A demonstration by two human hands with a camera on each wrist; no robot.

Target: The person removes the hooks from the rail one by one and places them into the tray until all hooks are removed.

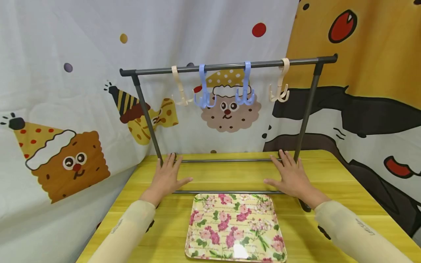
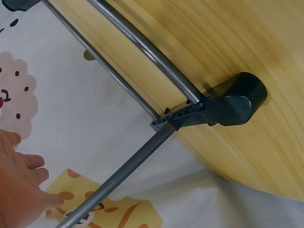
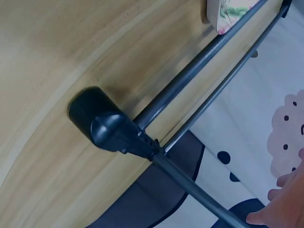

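A dark grey metal rack (image 1: 227, 66) stands on the table, its top rail running level across the head view. From that rail hang two cream hooks (image 1: 281, 82) at the outer ends and two blue hooks (image 1: 245, 86) between them, each with several upturned prongs. My left hand (image 1: 167, 177) is spread, palm down, by the left post, and my right hand (image 1: 289, 175) is spread likewise by the right post. Neither holds anything. In the wrist views the fingers show at the edge, near the posts; the black feet (image 2: 235, 99) of the rack sit on the wood.
A floral tray (image 1: 235, 228) lies flat on the wooden table (image 1: 329, 226) in front of the rack's lower bars. Behind hangs a white curtain (image 1: 98, 36) with cartoon figures, close to the table's back edge.
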